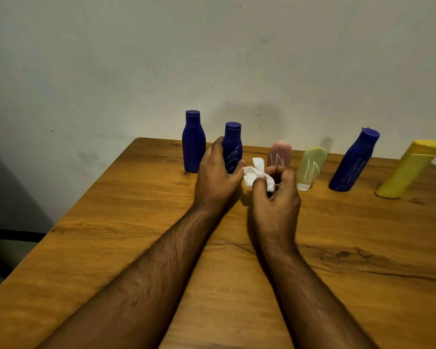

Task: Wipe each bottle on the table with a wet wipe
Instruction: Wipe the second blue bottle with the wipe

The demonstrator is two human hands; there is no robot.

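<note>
Gripping the second dark blue plastic bottle (pixel 233 146) near the wooden table's (pixel 136 222) far edge, the person's left hand (pixel 218 175) steadies it; their right hand (pixel 275 195) pinches a crumpled white wet wipe (pixel 256 173) beside it.

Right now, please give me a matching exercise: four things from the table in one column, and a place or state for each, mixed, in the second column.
Things:
1. wipe
2. yellow bottle
3. pink tube
4. second blue bottle

Places or states:
A. far right of the row
B. gripped by the left hand
C. pinched in the right hand
D. behind the right hand, white scribble on it

Pairs: 1-C, 2-A, 3-D, 4-B
</note>
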